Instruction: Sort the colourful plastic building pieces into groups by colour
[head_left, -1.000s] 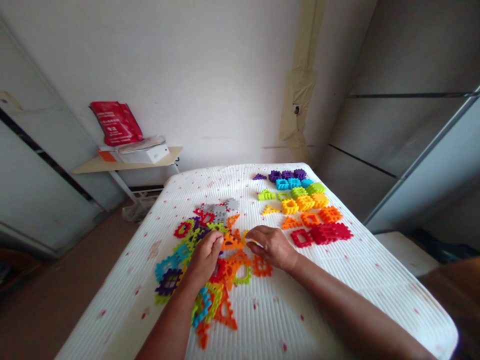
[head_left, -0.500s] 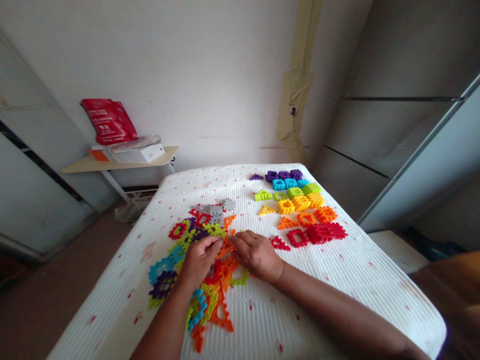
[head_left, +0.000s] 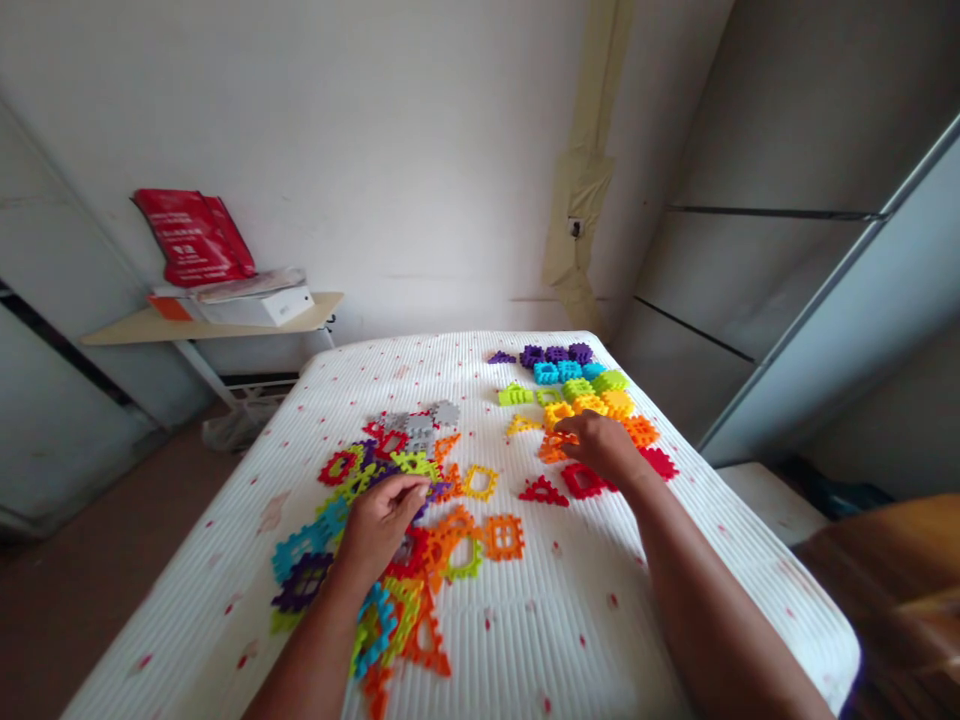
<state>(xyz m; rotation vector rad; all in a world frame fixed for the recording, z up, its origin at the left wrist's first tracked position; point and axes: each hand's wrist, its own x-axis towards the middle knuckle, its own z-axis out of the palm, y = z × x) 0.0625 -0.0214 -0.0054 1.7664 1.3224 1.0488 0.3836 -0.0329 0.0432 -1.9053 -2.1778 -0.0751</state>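
A mixed pile of coloured plastic lattice pieces (head_left: 405, 590) lies on the white ribbed bed cover (head_left: 712, 560). My left hand (head_left: 379, 522) rests on this pile with its fingers curled in a pinch at the pile's top edge; what they grip is hidden. My right hand (head_left: 604, 447) is stretched out to the sorted rows of pieces (head_left: 577, 385) at the far right, its fingers closed over an orange piece (head_left: 553, 447) beside the other orange ones. A yellow square frame (head_left: 480, 482), an orange square (head_left: 503, 536) and a red triangle (head_left: 543, 492) lie loose between my hands.
A narrow shelf (head_left: 210, 322) against the far wall carries a red bag (head_left: 191, 235) and a white box (head_left: 259, 305). Grey cabinet panels (head_left: 787, 300) stand to the right of the bed. Bare floor (head_left: 112, 560) runs along the bed's left side.
My right hand left the pile and moved right and away to the sorted orange pieces. My left hand stayed on the pile. The view shifted a little, so everything sits further left.
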